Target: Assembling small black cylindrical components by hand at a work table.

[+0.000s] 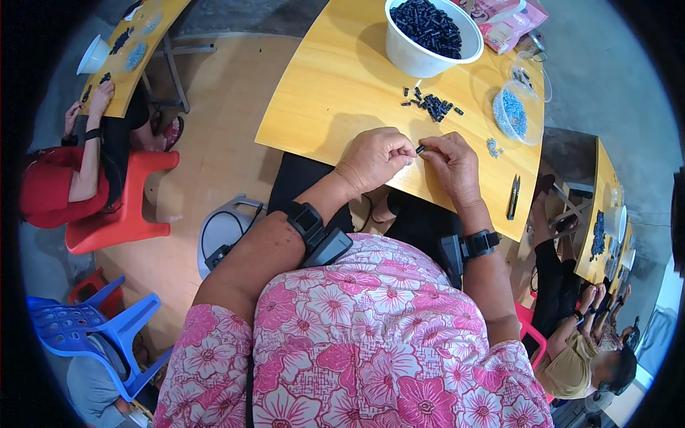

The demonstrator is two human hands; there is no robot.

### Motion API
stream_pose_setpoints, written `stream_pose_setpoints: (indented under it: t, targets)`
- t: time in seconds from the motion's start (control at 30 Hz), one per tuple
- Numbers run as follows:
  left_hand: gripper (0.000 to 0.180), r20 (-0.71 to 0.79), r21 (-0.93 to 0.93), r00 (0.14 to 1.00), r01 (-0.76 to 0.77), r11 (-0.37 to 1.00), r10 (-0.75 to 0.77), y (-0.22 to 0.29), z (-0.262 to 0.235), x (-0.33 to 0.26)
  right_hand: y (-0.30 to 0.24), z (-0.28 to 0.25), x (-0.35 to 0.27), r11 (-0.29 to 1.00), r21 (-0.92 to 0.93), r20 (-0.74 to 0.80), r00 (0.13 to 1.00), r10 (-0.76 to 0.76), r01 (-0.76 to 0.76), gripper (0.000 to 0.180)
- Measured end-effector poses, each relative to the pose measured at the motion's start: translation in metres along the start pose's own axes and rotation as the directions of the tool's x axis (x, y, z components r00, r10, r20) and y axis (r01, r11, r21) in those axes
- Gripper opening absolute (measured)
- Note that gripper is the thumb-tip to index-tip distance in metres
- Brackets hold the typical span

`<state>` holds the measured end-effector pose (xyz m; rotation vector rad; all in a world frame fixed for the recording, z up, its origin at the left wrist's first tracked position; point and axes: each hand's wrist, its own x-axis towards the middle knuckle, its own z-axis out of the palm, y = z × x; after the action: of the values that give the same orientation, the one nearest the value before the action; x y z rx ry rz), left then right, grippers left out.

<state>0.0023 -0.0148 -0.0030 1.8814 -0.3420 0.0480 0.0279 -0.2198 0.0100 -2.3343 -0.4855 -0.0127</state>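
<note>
Two hands (pixel 414 158) pinch one black piece (pixel 420 149) (small); one white bowl (pixel 421 60)

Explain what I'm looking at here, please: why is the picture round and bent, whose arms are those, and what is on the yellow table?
This is one view, from a wide fisheye camera worn on a person's head and looking down, so straight edges bend near the rim. The two bare arms from the lower edge are that person's own; each wrist carries a black strapped device. The left hand and right hand meet over the yellow table, pinching a small black piece between their fingertips. On the table lie a white bowl full of small black pieces, a loose pile of the same pieces, a clear container of bluish bits and black snips. Other people sit at similar tables on both sides.
</note>
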Motion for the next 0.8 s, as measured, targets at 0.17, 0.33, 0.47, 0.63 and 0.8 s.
stream_pose_setpoints:
  t: [0.17,0.33,0.47,0.63,0.8]
  targets:
    - [0.010,-0.030,0.050,0.999,-0.021,0.999,0.022,-0.002,0.001,0.000,-0.001,0.002,-0.001,1.000,0.011,-0.002,1.000,0.011,-0.011,0.022]
    - [0.014,-0.070,0.150,0.997,-0.026,0.988,0.037,-0.004,0.008,-0.002,-0.003,0.005,-0.003,1.000,0.011,-0.032,0.999,0.008,-0.008,0.020]
    - [0.013,-0.085,0.228,0.993,-0.063,0.972,0.085,-0.005,0.009,-0.002,-0.007,0.007,-0.007,1.000,-0.006,-0.047,0.999,0.025,-0.025,0.012]
    - [0.011,-0.088,0.249,0.992,-0.061,0.966,0.085,-0.004,0.011,0.000,-0.005,0.011,-0.012,0.999,-0.041,-0.084,0.996,-0.023,0.019,0.015]
    - [0.012,-0.061,0.264,0.998,0.015,0.964,0.001,-0.003,0.011,0.000,-0.006,0.016,-0.017,0.999,-0.021,-0.105,0.994,-0.039,0.037,0.015]
